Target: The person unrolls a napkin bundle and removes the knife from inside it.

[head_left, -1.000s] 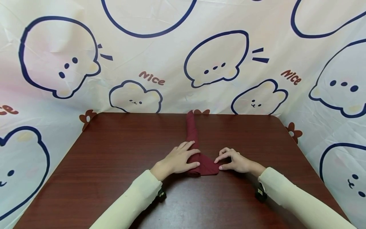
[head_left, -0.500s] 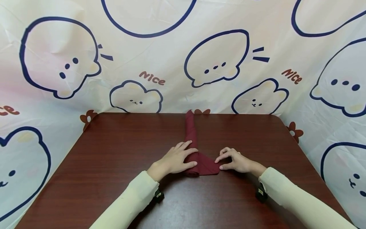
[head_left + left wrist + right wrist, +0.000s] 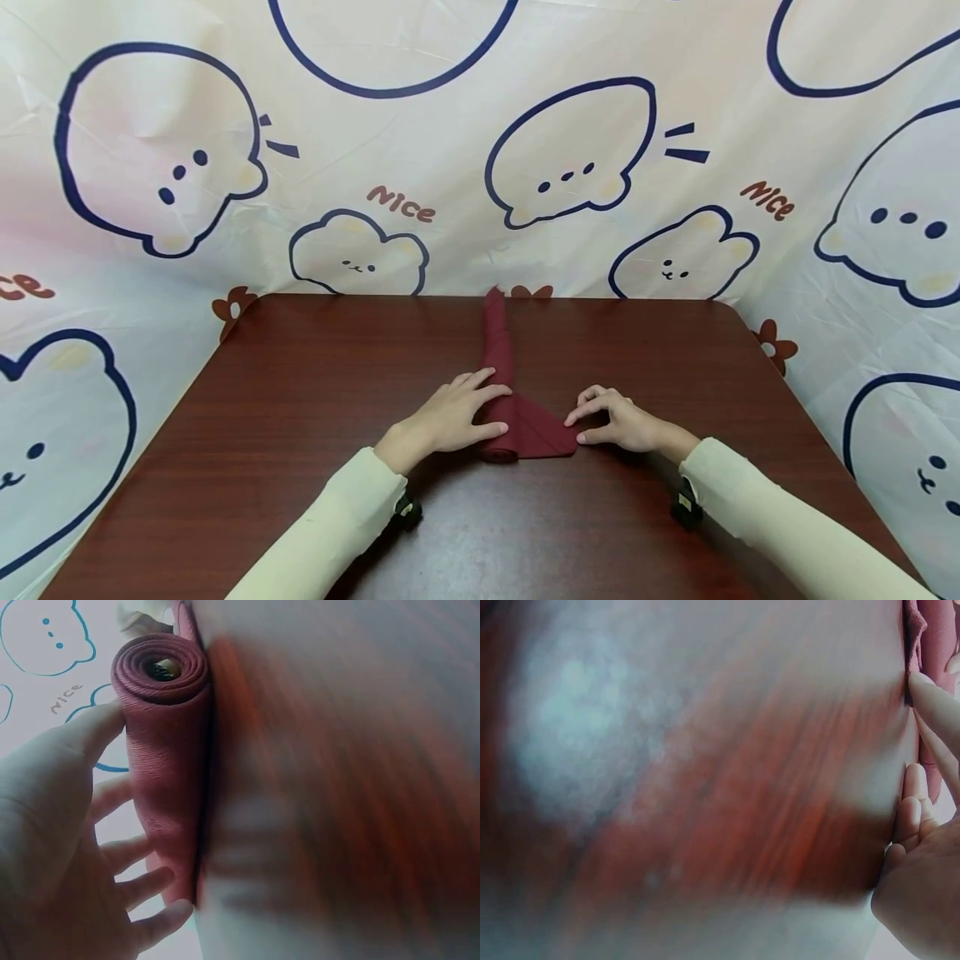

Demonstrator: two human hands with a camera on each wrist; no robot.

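Judged step: rolling maroon cloth. Left hand: fingers spread across it. Right hand: fingers narrow at its corner, pinch unclear. Next likely needs even tension.

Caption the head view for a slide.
Left grip on a partly rolled maroon cloth, right grip at its flat corner, brown table beneath.

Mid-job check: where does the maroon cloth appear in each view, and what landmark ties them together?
Head: the maroon cloth lies just right of centre, from the far edge of the wooden table to beside the left hand.
Left wrist: left of centre, coiled end near the top.
Right wrist: upper right corner, cut off by the frame.
Shared landmark: the wooden table.
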